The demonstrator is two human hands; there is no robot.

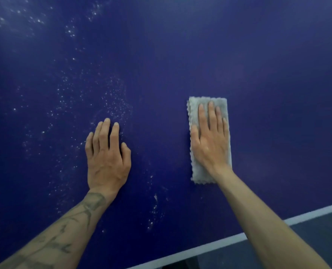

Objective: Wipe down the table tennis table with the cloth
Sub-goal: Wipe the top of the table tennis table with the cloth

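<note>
The dark blue table tennis table (180, 55) fills the view. A folded grey cloth (195, 167) lies flat on it, right of centre. My right hand (209, 140) presses on the cloth with straight fingers and covers most of it. My left hand (106, 156) rests flat on the bare table to the left, fingers straight. White droplets or specks (114, 105) are scattered over the left half of the table, some just beyond my left fingertips.
The table's white edge line (200, 247) runs diagonally across the lower right, with dark grey floor (316, 239) beyond it. More specks (153, 216) lie between my forearms near the edge. The right half of the surface looks even and dull.
</note>
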